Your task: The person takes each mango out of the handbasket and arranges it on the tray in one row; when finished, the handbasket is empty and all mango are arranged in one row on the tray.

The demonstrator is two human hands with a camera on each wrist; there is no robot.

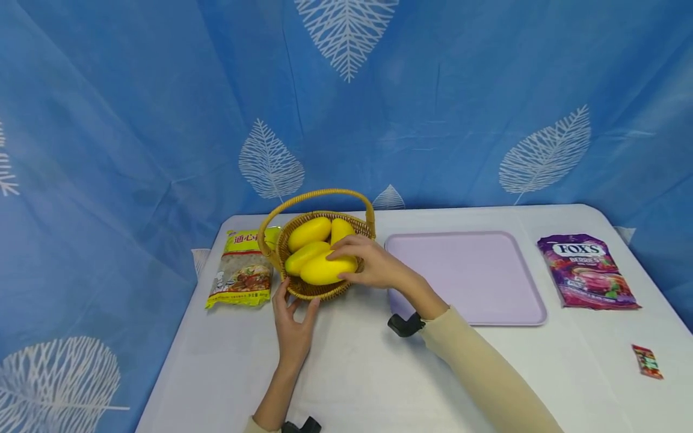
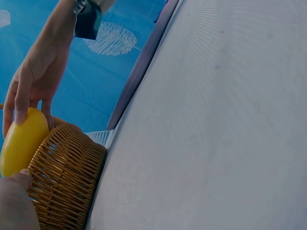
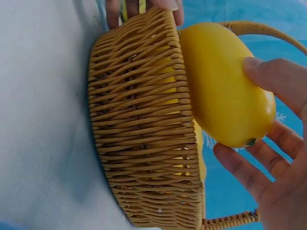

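A wicker basket [image 1: 310,291] with a hoop handle stands on the white table and holds several yellow mangoes. My right hand [image 1: 364,263] curls round the nearest mango [image 1: 323,270], thumb on one side and fingers on the other; the right wrist view shows this mango [image 3: 220,86] above the basket wall [image 3: 144,124]. My left hand [image 1: 292,322] presses its spread fingers against the basket's near wall. In the left wrist view the left hand's thumb [image 2: 17,201] touches the basket [image 2: 67,177] below the mango [image 2: 21,141].
A lilac tray [image 1: 503,294] lies right of the basket. A yellow snack bag [image 1: 243,270] lies on its left. A purple Fox's candy bag [image 1: 587,270] and a small wrapped sweet [image 1: 646,361] lie at the right. A blue leaf-print cloth hangs behind.
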